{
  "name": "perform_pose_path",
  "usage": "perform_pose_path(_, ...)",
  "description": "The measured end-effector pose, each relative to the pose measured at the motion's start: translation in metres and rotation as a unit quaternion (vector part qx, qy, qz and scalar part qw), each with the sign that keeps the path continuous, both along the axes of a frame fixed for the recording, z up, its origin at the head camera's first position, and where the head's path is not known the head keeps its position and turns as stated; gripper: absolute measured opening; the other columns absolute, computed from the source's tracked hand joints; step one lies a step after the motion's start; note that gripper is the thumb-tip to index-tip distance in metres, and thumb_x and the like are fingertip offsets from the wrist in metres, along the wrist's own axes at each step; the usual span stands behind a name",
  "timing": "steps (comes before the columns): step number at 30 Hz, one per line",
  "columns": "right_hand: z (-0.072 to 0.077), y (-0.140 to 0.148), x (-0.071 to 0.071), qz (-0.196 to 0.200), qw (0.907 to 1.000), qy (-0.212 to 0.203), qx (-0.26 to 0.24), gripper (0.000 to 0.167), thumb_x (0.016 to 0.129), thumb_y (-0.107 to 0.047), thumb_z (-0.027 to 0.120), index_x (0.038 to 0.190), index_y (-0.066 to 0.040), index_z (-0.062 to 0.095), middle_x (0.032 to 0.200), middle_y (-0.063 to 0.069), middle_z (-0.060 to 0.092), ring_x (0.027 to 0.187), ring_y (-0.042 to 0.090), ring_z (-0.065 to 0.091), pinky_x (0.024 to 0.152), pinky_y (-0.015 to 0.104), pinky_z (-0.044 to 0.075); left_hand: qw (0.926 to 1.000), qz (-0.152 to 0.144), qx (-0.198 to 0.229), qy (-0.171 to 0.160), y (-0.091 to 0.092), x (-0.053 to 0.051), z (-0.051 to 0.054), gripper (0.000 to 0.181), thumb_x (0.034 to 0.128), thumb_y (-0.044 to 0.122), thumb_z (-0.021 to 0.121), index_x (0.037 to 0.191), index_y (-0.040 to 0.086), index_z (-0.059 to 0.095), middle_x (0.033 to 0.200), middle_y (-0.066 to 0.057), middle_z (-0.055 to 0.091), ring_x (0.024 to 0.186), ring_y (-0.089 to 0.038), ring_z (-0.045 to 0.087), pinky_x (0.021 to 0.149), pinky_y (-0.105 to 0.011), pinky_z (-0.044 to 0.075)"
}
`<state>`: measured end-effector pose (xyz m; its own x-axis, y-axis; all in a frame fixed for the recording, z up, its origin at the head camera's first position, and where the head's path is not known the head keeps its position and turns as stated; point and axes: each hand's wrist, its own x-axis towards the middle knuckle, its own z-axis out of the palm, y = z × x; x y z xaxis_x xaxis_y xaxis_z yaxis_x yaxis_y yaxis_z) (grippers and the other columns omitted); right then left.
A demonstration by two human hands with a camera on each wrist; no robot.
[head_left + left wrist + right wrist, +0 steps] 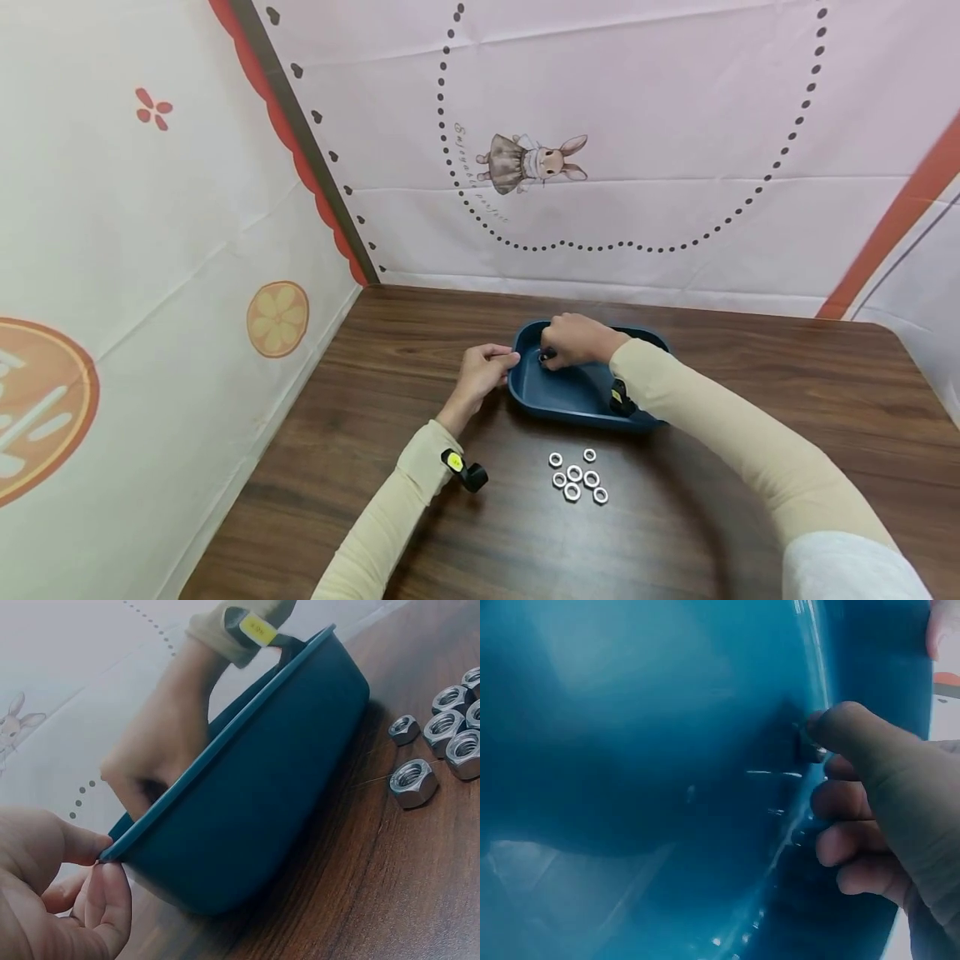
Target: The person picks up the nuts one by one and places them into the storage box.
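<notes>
A blue tray with rounded corners stands on the table. At its left end my left hand pinches the rim between thumb and fingers, as the left wrist view also shows on the tray. My right hand reaches down inside the tray near the left end. Its thumb and forefinger pinch a small hex nut close to the tray's floor and wall; the nut is dark and mostly hidden by the thumb. Several silver hex nuts lie in a loose group on the table in front of the tray.
The brown wood-grain table carries the tray and nuts. A printed cloth hangs behind it, and another white cloth stands along the left side. A black camera is strapped to the left wrist.
</notes>
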<state>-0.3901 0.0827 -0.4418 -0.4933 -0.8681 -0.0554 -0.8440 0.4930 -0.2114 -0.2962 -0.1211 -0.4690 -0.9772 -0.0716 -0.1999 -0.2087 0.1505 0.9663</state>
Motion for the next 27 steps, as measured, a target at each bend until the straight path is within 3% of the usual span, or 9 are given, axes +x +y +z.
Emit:
perform_pose_path(3, 0.015, 0.009, 0.008, -0.019, 0.9996, 0.011, -0.018, 0.016, 0.095, -0.018, 0.073, 0.102, -0.005, 0.078, 0.072, -0.004, 0.068, 0.053, 0.003, 0.053, 0.053, 0.022, 0.048, 1.0000, -0.003, 0.003, -0.006, -0.001, -0.001, -0.003, 0.023, 0.0960, 0.018, 0.073, 0.112, 0.001, 0.073, 0.093, -0.006, 0.070, 0.072, -0.011, 0.059, 0.065, -0.020, 0.056)
perform_pose_path(6, 0.041, 0.023, 0.024, -0.053, 0.9957, 0.038, -0.066, 0.024, 0.095, -0.015, 0.072, 0.116, -0.004, 0.075, 0.081, 0.001, 0.072, 0.058, 0.005, 0.057, 0.056, 0.024, 0.051, 1.0000, -0.005, 0.003, -0.005, -0.001, -0.002, -0.004, 0.023, 0.0955, 0.017, 0.074, 0.112, 0.001, 0.073, 0.092, -0.006, 0.069, 0.070, -0.011, 0.059, 0.064, -0.020, 0.056)
perform_pose_path(10, 0.069, 0.049, 0.054, -0.093, 0.9838, 0.084, -0.129, 0.022, 0.096, -0.018, 0.072, 0.114, -0.007, 0.077, 0.087, 0.003, 0.075, 0.061, 0.005, 0.057, 0.057, 0.026, 0.051, 1.0000, -0.007, 0.002, 0.004, -0.002, -0.003, -0.003, 0.024, 0.0953, 0.017, 0.074, 0.111, -0.001, 0.073, 0.092, -0.007, 0.070, 0.069, -0.011, 0.059, 0.062, -0.020, 0.056)
perform_pose_path(13, 0.075, 0.067, 0.083, -0.115, 0.9752, 0.114, -0.151, 0.022, 0.095, -0.019, 0.073, 0.113, -0.007, 0.077, 0.086, 0.002, 0.074, 0.057, 0.003, 0.053, 0.052, 0.025, 0.046, 1.0000, -0.009, 0.001, 0.000, -0.003, -0.004, -0.002, 0.024, 0.0955, 0.017, 0.074, 0.112, 0.000, 0.072, 0.094, -0.008, 0.070, 0.070, -0.011, 0.059, 0.063, -0.020, 0.057)
perform_pose_path(16, 0.065, 0.079, 0.117, -0.123, 0.9677, 0.136, -0.173, 0.020, 0.092, -0.017, 0.075, 0.108, -0.005, 0.078, 0.082, 0.001, 0.074, 0.056, 0.004, 0.054, 0.049, 0.022, 0.044, 1.0000, -0.009, 0.001, -0.002, -0.006, -0.004, 0.000, 0.025, 0.0957, 0.018, 0.074, 0.113, 0.000, 0.072, 0.096, -0.009, 0.070, 0.072, -0.012, 0.060, 0.065, -0.021, 0.058)
perform_pose_path(20, 0.029, 0.083, 0.166, -0.134, 0.9581, 0.143, -0.209, 0.016, 0.086, -0.016, 0.079, 0.099, -0.006, 0.078, 0.084, 0.002, 0.075, 0.063, 0.005, 0.063, 0.051, 0.020, 0.049, 0.9999, -0.008, 0.001, 0.007, -0.008, -0.005, 0.001, 0.026, 0.0957, 0.019, 0.074, 0.113, 0.001, 0.072, 0.098, -0.010, 0.070, 0.074, -0.013, 0.060, 0.066, -0.021, 0.057)
perform_pose_path(24, -0.012, 0.080, 0.215, -0.198, 0.9523, 0.106, -0.207, 0.018, 0.082, -0.026, 0.083, 0.093, -0.013, 0.078, 0.079, -0.007, 0.070, 0.065, 0.002, 0.058, 0.054, 0.022, 0.049, 0.9999, -0.016, 0.007, 0.001, -0.006, -0.005, -0.001, 0.026, 0.0958, 0.019, 0.074, 0.114, 0.001, 0.072, 0.100, -0.010, 0.070, 0.076, -0.014, 0.061, 0.065, -0.020, 0.057)
perform_pose_path(27, -0.036, 0.074, 0.240, -0.263, 0.9392, 0.091, -0.202, 0.024, 0.078, -0.038, 0.088, 0.087, -0.019, 0.076, 0.077, -0.013, 0.062, 0.066, 0.000, 0.053, 0.055, 0.024, 0.047, 0.9997, -0.019, 0.014, -0.005, -0.005, -0.005, -0.003, 0.026, 0.0962, 0.019, 0.073, 0.114, 0.000, 0.071, 0.101, -0.011, 0.070, 0.078, -0.016, 0.062, 0.066, -0.021, 0.057)
